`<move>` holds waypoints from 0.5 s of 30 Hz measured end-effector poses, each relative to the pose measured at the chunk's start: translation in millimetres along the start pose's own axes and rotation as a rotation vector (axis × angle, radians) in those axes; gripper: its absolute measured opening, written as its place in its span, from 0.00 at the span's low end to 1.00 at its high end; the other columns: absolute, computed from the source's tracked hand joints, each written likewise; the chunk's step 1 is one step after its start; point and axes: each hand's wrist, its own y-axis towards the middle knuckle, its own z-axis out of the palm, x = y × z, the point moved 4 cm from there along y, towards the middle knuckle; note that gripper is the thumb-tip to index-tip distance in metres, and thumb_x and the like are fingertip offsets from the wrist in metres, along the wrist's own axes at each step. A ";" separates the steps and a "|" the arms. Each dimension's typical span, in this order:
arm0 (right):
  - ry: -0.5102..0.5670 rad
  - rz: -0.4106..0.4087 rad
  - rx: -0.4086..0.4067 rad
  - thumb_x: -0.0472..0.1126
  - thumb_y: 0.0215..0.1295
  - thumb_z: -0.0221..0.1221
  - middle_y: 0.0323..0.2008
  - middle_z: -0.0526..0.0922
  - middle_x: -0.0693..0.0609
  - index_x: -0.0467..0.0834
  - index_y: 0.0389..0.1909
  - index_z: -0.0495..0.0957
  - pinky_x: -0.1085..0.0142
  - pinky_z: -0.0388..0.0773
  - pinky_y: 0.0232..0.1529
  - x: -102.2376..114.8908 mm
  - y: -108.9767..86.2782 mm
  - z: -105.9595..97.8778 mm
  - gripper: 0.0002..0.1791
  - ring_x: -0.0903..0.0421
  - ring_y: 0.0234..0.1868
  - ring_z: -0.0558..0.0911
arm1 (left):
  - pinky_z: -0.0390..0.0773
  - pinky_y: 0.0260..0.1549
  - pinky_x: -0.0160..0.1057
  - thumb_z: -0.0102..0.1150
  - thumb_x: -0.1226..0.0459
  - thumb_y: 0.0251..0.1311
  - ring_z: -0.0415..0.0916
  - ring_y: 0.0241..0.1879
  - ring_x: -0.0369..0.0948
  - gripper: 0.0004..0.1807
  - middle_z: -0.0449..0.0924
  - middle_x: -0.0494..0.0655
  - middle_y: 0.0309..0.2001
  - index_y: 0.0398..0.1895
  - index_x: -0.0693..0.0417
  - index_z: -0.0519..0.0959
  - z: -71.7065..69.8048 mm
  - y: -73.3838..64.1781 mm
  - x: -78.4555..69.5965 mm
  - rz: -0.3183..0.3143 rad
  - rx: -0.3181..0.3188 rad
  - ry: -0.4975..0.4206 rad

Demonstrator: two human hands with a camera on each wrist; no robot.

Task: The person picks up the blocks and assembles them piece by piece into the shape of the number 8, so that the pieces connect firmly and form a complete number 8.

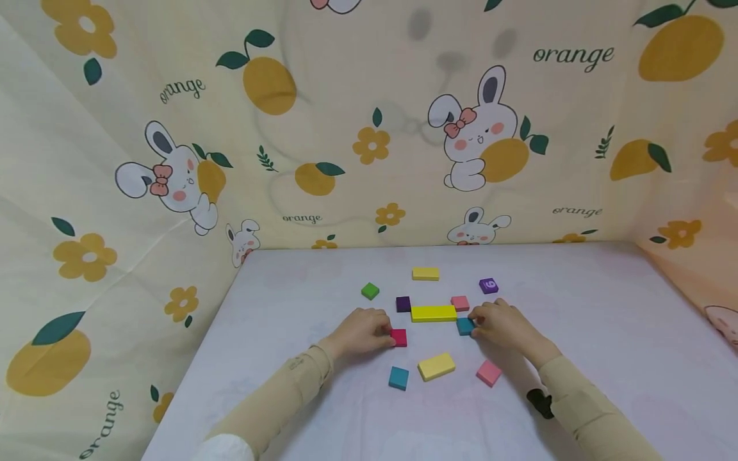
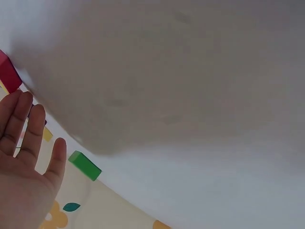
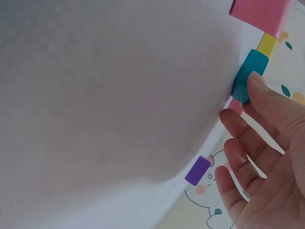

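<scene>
My left hand (image 1: 362, 331) is at a red square block (image 1: 399, 338), thumb and fingertips at its left side. The left wrist view has the same red block (image 2: 8, 74) at the fingertips, the other fingers spread apart. With thumb and forefinger my right hand (image 1: 503, 325) pinches a teal block (image 1: 465, 326) at the right end of a long yellow block (image 1: 434, 314). In the right wrist view the thumb lies on the teal block (image 3: 250, 76). A dark purple block (image 1: 403, 304) and a pink block (image 1: 460, 303) sit along the yellow block's far side.
Nearer me lie another teal block (image 1: 398, 378), a yellow block (image 1: 436, 367) and a pink block (image 1: 489, 373). Farther back are a green block (image 1: 370, 291), a yellow block (image 1: 425, 274) and a numbered purple block (image 1: 489, 285). A printed cloth (image 1: 346, 83) hangs behind the white table (image 1: 277, 288).
</scene>
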 end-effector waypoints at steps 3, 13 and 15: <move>0.005 0.000 0.000 0.45 0.52 0.66 0.35 0.82 0.53 0.43 0.44 0.81 0.56 0.73 0.41 0.0 0.1 -0.1 0.18 0.54 0.38 0.71 | 0.69 0.38 0.32 0.60 0.47 0.56 0.71 0.31 0.31 0.12 0.78 0.32 0.30 0.34 0.42 0.81 -0.9 5.8 -0.9 0.011 -0.019 0.021; 0.018 0.009 0.006 0.45 0.52 0.66 0.35 0.82 0.53 0.43 0.45 0.81 0.57 0.73 0.41 -0.2 0.2 0.1 0.18 0.54 0.38 0.71 | 0.70 0.41 0.34 0.59 0.46 0.56 0.71 0.33 0.31 0.13 0.77 0.32 0.31 0.35 0.42 0.80 0.3 16.9 -2.3 -0.033 -0.029 0.050; 0.017 0.008 0.005 0.45 0.52 0.66 0.35 0.82 0.53 0.43 0.44 0.81 0.57 0.73 0.41 0.0 0.0 0.2 0.18 0.54 0.38 0.71 | 0.70 0.40 0.34 0.59 0.47 0.56 0.72 0.33 0.31 0.13 0.78 0.32 0.31 0.35 0.42 0.80 0.1 18.1 -2.9 -0.035 -0.038 0.044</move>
